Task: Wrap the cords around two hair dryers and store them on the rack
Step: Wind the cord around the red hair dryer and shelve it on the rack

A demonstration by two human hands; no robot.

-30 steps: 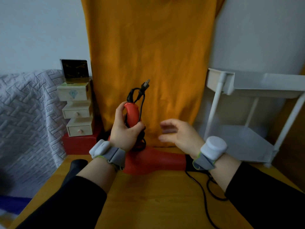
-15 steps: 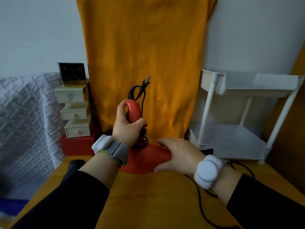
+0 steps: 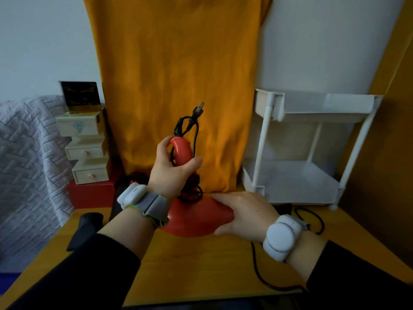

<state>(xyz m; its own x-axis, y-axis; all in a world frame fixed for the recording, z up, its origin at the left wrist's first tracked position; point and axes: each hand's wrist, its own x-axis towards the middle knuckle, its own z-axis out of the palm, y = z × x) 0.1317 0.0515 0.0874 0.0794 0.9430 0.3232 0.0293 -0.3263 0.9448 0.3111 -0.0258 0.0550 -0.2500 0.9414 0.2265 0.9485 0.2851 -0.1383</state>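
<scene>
Above the counter point(image 3: 201, 265), both hands grip the red hair dryer point(image 3: 196, 218), left hand point(image 3: 172, 173) round its cord-wrapped handle, right hand point(image 3: 245, 214) on the barrel; the white rack point(image 3: 312, 113) stands empty and a second black cord point(image 3: 257, 269) lies unwound.
</scene>
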